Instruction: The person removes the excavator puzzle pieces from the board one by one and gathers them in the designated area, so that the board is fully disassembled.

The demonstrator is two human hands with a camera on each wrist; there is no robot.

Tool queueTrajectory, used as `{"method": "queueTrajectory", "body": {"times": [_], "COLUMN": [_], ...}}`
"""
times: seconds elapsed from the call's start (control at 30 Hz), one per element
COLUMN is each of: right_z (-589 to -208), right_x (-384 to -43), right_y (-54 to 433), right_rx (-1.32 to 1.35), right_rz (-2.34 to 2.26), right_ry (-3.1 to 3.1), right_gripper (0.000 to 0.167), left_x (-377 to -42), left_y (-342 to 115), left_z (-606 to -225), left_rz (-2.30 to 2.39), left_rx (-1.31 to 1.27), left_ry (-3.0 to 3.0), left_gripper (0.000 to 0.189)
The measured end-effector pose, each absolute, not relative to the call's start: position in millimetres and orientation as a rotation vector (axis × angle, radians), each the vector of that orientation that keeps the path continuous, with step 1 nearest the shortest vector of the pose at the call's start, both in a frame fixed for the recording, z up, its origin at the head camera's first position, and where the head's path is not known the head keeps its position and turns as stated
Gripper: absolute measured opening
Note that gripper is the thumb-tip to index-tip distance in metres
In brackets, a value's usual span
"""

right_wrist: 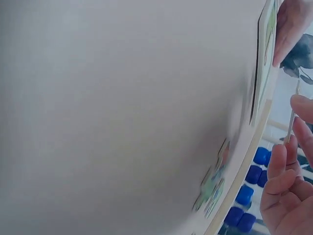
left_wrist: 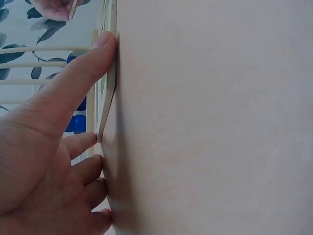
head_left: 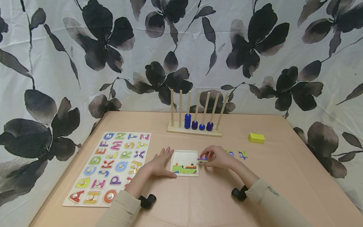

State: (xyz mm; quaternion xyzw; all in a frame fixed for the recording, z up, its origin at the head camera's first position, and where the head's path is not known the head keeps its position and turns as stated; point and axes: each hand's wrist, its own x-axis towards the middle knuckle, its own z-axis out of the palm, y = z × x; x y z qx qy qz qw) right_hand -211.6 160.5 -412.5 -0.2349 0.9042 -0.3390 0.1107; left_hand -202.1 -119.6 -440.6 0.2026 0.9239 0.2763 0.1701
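Note:
A small square jigsaw tray lies mid-table, with green and red joined pieces along its lower part. My left hand is spread at the tray's left side; in the left wrist view its thumb touches the tray's near edge. Just off the tray's right side, my right hand pinches a colourful jigsaw piece. The right wrist view shows that piece edge-on as a thin strip between thumb and fingers, raised above the table. Loose jigsaw pieces lie right of the right hand, one partly hidden by it.
An alphabet peg board covers the table's left side, partly under the left forearm. Behind the tray stands a wooden peg abacus with blue beads. A yellow block sits at the back right. Floral cloth hangs behind the table.

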Motion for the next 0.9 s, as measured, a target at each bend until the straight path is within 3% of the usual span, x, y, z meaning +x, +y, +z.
{"method": "queueTrajectory", "body": {"times": [0.9], "right_z": [-401.3], "right_x": [-191.1], "right_y": [254.7], "right_rx": [-0.668], "right_rz": [-0.985], "right_ry": [2.804], "right_gripper": [0.032], "left_x": [-201.6], "left_y": [-119.6], "left_z": [-438.7], "left_rz": [0.783], "left_rx": [0.572], "left_ry": [2.627], "left_gripper": [0.106]}}
